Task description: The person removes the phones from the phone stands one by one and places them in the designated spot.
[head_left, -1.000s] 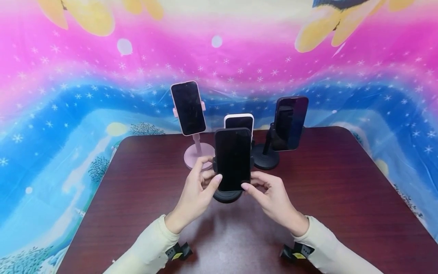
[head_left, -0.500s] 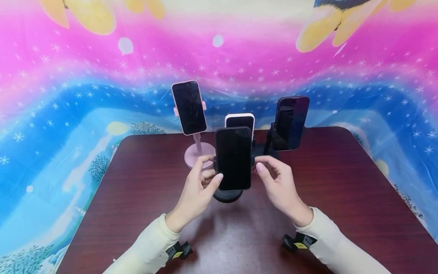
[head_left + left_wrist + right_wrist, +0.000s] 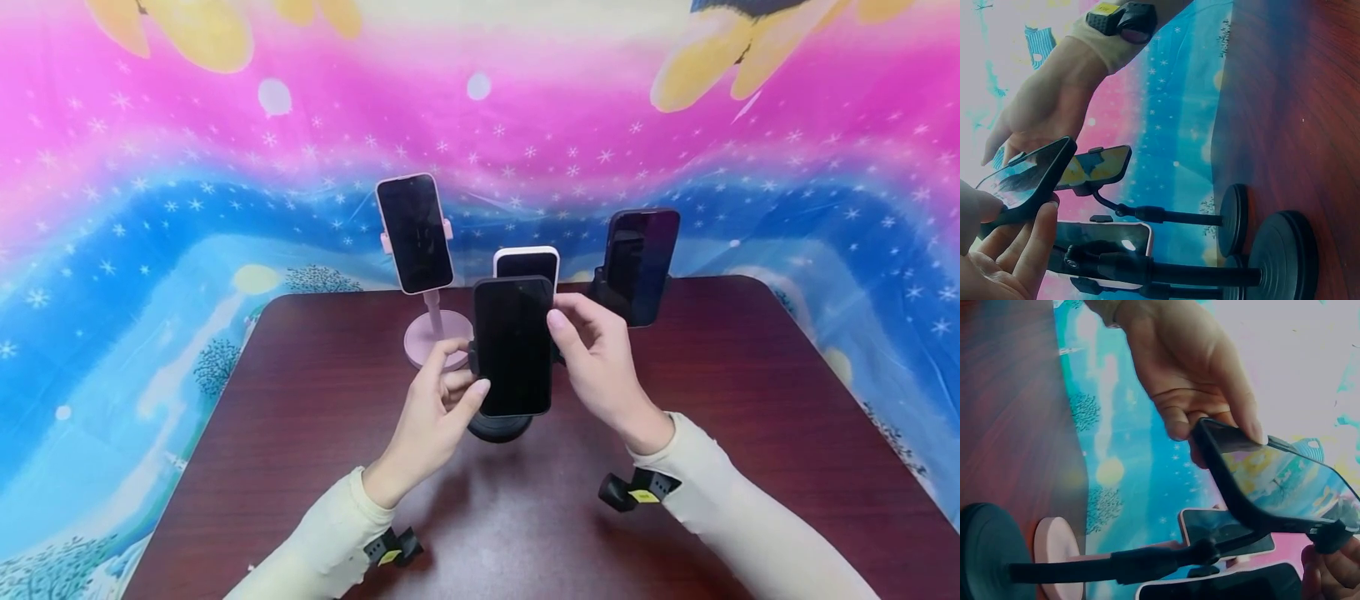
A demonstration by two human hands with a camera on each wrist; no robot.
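Note:
A black smartphone (image 3: 513,346) stands upright in the clamp of a black phone stand, whose round base (image 3: 498,429) shows below it. My left hand (image 3: 420,425) holds the phone's lower left edge, thumb at the front and index finger up by the clamp's side. On the opposite side my right hand (image 3: 603,358) pinches the upper right edge, thumb in front and other fingers behind. In the right wrist view the left thumb lies along the phone's rim (image 3: 1235,494). From the left wrist, the dark stem (image 3: 1204,275) runs from clamp to base.
Behind stand more phones on stands: one in a pink stand (image 3: 438,337) at left, a white-edged phone (image 3: 527,263) close behind, and a dark phone (image 3: 645,267) at right. The brown table (image 3: 300,400) meets a colourful backdrop (image 3: 487,167) at its far edge.
My right hand has left the phone's lower right corner, passed the clamp's right side and risen to the upper right edge. My left hand keeps its hold, and the phone stays in place.

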